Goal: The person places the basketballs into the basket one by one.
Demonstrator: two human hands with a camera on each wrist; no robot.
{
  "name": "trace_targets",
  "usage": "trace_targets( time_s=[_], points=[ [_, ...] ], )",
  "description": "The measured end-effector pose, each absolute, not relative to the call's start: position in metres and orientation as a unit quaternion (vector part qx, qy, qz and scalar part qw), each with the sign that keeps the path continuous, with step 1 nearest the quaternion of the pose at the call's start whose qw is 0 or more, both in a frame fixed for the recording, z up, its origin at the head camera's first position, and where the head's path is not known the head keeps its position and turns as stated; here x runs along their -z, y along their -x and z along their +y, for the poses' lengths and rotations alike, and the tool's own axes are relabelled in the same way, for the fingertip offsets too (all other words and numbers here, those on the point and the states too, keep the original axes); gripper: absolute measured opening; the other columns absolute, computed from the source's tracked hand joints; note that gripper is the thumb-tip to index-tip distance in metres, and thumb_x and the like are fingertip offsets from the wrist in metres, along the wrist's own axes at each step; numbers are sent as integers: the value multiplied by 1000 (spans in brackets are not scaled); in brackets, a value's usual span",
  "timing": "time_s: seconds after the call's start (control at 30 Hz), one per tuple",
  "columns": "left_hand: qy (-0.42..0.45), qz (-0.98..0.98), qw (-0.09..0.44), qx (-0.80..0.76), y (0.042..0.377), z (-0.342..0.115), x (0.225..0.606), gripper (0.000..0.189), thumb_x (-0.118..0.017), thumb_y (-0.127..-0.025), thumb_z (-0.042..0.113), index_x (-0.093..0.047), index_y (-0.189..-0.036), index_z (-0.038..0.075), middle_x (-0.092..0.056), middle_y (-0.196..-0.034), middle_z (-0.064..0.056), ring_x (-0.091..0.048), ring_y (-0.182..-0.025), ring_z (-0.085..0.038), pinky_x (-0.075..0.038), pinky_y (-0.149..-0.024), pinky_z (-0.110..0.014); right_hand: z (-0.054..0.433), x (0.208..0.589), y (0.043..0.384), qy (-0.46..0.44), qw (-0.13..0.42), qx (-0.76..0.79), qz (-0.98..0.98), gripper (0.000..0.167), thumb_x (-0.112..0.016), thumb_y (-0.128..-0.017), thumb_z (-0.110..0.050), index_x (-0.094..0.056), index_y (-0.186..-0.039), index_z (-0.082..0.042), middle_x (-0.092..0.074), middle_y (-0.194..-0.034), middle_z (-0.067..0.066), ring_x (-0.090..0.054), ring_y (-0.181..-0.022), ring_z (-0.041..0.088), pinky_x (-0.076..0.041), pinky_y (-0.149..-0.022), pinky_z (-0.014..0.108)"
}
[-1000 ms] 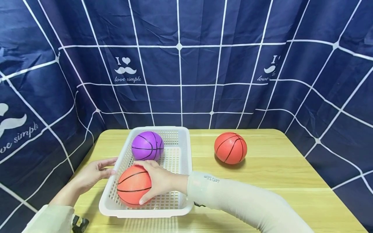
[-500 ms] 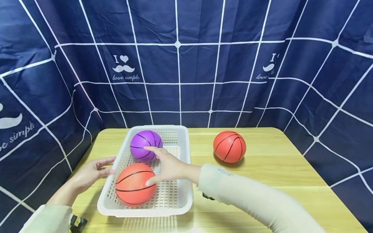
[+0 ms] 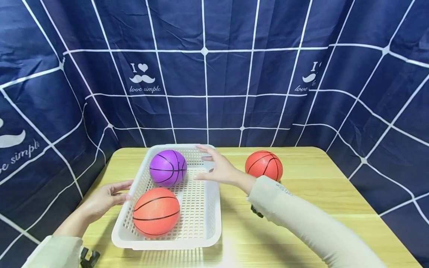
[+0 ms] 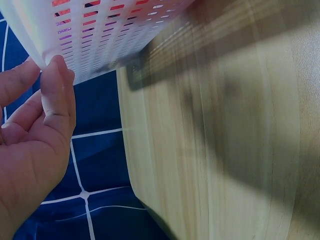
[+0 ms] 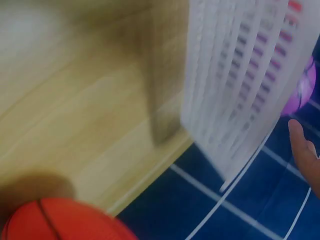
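Note:
A white plastic basket (image 3: 166, 244) stands on the wooden table, holding a purple ball (image 3: 168, 168) at the back and an orange-red basketball (image 3: 156, 212) in front. My left hand (image 3: 102, 201) pinches the basket's left rim; in the left wrist view its fingertips (image 4: 57, 75) lie against the perforated wall. Over the basket's right rim hovers my right hand (image 3: 221, 167), fingers spread, holding nothing. Just beyond the right forearm a red basketball (image 3: 263, 163) rests on the table, partly covered by the sleeve in the head view.
The wooden table (image 3: 301, 201) has rounded far corners. Dark blue curtains (image 3: 228, 74) with white lines hang behind and on both sides. Straps with dark mounts (image 3: 89, 257) sit on the wrists.
My right hand has let go of the orange-red basketball in the basket and moved right and back, past the purple ball to the right rim. The left hand stays at the left rim.

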State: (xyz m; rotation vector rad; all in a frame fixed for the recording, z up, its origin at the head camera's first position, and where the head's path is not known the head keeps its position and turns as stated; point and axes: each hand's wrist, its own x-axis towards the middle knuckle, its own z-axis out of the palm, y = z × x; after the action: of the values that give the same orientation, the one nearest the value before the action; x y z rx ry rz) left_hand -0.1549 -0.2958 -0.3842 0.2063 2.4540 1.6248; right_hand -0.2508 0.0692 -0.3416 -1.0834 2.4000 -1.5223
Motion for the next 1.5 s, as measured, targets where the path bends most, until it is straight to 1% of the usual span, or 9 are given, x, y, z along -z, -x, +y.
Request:
trace_targets(
  time_s=[0.2, 0.3, 0.43, 0.53, 0.77, 0.93, 1.03, 1.13, 1.5],
  points=[
    [-74, 827, 94, -549, 155, -296, 385, 61, -65, -89, 9, -37, -136, -16, -45, -134, -32, -59, -100, -8, -47, -82, -22, 95, 337, 267, 331, 8, 503, 799, 87, -84, -72, -13, -37, -145, -19, -38, -144, 14, -47, -122, 38, -53, -74, 45],
    [-70, 826, 94, -551, 155, -297, 385, 61, -66, -89, 10, -37, -137, -15, -45, -133, -32, -59, -99, -7, -47, -82, -22, 109, 336, 275, 310, -8, 494, 813, 86, -84, -72, -16, -37, -145, -23, -38, -145, 11, -47, -122, 36, -53, -75, 44],
    [-71, 825, 95, -553, 154, -297, 385, 62, -66, -89, 10, -37, -137, -15, -46, -133, -32, -59, -99, -7, -47, -82, -22, 129, 334, 284, 276, -15, 489, 827, 87, -84, -73, -22, -36, -145, -28, -36, -146, 10, -46, -124, 32, -50, -82, 50],
    [-77, 826, 95, -550, 154, -296, 384, 61, -66, -89, 11, -37, -136, -16, -47, -132, -32, -59, -99, -7, -47, -82, -21, 146, 332, 289, 260, -22, 491, 831, 85, -83, -74, -23, -36, -145, -28, -35, -147, 11, -44, -126, 33, -45, -88, 56],
    [-72, 823, 99, -555, 154, -297, 383, 61, -66, -89, 10, -38, -137, -15, -48, -131, -31, -60, -98, -7, -47, -82, -21, 178, 334, 302, 233, -71, 472, 848, 84, -83, -75, -22, -37, -145, -23, -37, -145, 14, -45, -125, 36, -38, -94, 61],
    [-76, 820, 100, -559, 154, -296, 383, 61, -65, -90, 9, -36, -137, -16, -46, -132, -33, -59, -99, -7, -48, -82, -22, 198, 339, 309, 221, -95, 446, 862, 86, -83, -74, -21, -36, -146, -17, -35, -144, 20, -44, -124, 42, -44, -89, 58],
    [-72, 820, 100, -559, 155, -296, 383, 62, -65, -89, 10, -36, -137, -16, -46, -133, -32, -59, -99, -6, -48, -82, -23, 211, 342, 312, 206, -106, 427, 874, 87, -83, -75, -23, -35, -146, -14, -35, -143, 22, -43, -124, 43, -43, -92, 55],
    [-72, 821, 100, -557, 155, -296, 383, 61, -65, -89, 9, -36, -137, -15, -47, -132, -32, -59, -99, -6, -48, -82, -23, 223, 345, 313, 191, -113, 408, 886, 88, -83, -75, -26, -33, -147, -13, -35, -142, 23, -42, -124, 44, -37, -98, 56],
    [-75, 815, 102, -565, 155, -295, 384, 60, -63, -90, 7, -34, -138, -17, -42, -135, -34, -59, -99, -4, -48, -82, -23, 253, 361, 310, 154, -96, 407, 895, 93, -82, -75, -26, -28, -149, -12, -30, -142, 29, -32, -127, 48, -30, -100, 61]
  ],
)
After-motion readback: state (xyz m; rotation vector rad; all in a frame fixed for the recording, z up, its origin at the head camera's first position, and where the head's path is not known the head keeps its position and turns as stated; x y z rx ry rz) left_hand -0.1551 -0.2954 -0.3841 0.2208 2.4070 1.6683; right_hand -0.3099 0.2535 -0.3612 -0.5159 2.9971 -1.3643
